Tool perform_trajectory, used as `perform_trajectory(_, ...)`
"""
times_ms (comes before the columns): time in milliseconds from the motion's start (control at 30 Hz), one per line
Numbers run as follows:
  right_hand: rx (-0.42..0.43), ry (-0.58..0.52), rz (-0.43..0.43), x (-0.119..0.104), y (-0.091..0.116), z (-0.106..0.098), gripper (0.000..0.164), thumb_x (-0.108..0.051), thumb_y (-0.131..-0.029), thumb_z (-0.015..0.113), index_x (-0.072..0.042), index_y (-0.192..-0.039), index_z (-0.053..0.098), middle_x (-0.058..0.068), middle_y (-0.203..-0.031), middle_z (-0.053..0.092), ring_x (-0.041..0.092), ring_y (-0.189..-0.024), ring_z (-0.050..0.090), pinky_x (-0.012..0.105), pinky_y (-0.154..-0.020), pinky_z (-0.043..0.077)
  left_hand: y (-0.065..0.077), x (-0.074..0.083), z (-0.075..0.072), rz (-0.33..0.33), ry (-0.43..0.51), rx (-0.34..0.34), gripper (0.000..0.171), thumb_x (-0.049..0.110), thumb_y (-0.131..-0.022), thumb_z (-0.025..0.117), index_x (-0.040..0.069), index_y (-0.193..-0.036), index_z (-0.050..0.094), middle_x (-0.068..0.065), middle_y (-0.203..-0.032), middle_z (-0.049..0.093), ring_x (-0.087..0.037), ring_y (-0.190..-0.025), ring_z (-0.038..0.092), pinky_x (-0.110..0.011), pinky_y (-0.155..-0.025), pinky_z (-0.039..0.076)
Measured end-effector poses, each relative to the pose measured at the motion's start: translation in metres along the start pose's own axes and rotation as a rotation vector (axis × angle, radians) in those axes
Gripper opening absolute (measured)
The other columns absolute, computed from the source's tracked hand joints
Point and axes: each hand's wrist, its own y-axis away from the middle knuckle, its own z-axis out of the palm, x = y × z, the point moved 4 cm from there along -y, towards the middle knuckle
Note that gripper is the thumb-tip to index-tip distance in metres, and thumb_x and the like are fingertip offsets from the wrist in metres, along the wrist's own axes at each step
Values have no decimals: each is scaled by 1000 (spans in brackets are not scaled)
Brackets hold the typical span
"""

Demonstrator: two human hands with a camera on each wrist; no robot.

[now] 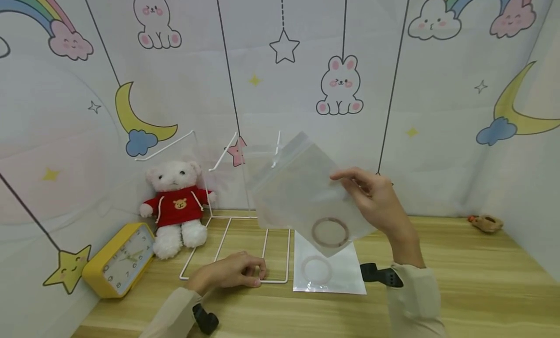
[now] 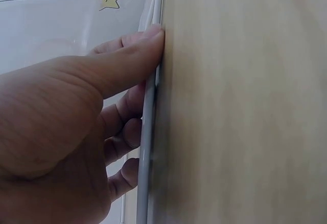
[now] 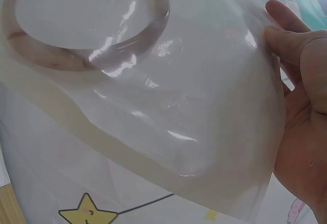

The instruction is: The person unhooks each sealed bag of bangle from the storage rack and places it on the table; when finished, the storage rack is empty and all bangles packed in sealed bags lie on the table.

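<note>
My right hand (image 1: 378, 199) pinches the edge of a translucent zip bag (image 1: 293, 182), lifted and tilted above the table. Inside its lower corner lies a brownish bangle (image 1: 330, 245), which looks marbled in the right wrist view. Below, a second flat bag (image 1: 350, 277) rests on the table with a paler bangle (image 1: 303, 270) in it. At the front of a white wire rack (image 1: 280, 281) is my left hand (image 1: 232, 271). In the left wrist view its thumb and fingers (image 2: 133, 60) hold the rack's front bar (image 2: 146, 147). The raised bag hides part of the rack's right side.
A white teddy bear (image 1: 179, 202) in a red top sits behind the rack's left side. Left of it stands a yellow alarm clock (image 1: 118, 260). A small brown object (image 1: 486, 223) lies at the back right. Printed cloth walls surround the wooden table (image 1: 459, 279).
</note>
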Motion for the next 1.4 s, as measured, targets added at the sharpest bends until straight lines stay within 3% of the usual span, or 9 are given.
perform_trajectory(400, -20, -63, -14, -3, 2, -3, 25, 3, -97, 60, -12, -112, 74, 2, -111, 72, 9, -102, 64, 19, -84, 49, -2, -2, 0, 46, 15, 1, 8, 18, -95, 69, 13, -96, 63, 7, -66, 51, 2, -62, 45, -18, -63, 38)
perform_trajectory(733, 5, -112, -19, -5, 3, -8, 23, 6, -97, 59, -8, -110, 73, 5, -110, 72, 12, -89, 63, 20, -75, 49, -1, 0, 0, 29, -12, 5, 7, 17, -95, 69, 14, -96, 64, 6, -68, 53, 1, -65, 46, -18, -66, 37)
perform_trajectory(1100, 130, -183, -135, -12, 5, -21, 25, 18, -92, 56, 4, -106, 71, 4, -104, 73, 11, -74, 53, 20, -61, 38, -1, 1, 0, 14, -27, 15, 8, 20, -94, 70, 15, -95, 63, 10, -67, 49, 1, -66, 44, -18, -67, 35)
perform_trajectory(1267, 206, -243, -165, -15, 9, -33, 21, 21, -91, 55, 13, -106, 67, 3, -104, 73, 12, -90, 65, 18, -73, 47, -1, 0, 1, 15, -31, 15, 8, 19, -94, 70, 14, -95, 64, 9, -66, 50, 2, -65, 44, -18, -66, 35)
perform_trajectory(1400, 246, -270, -144, -13, 12, -40, 20, 20, -91, 54, 15, -108, 65, 1, -108, 73, 12, -98, 67, 18, -79, 48, 4, -3, 0, 1, -40, 14, 8, 20, -94, 70, 16, -96, 63, 10, -68, 50, 1, -67, 45, -19, -68, 36)
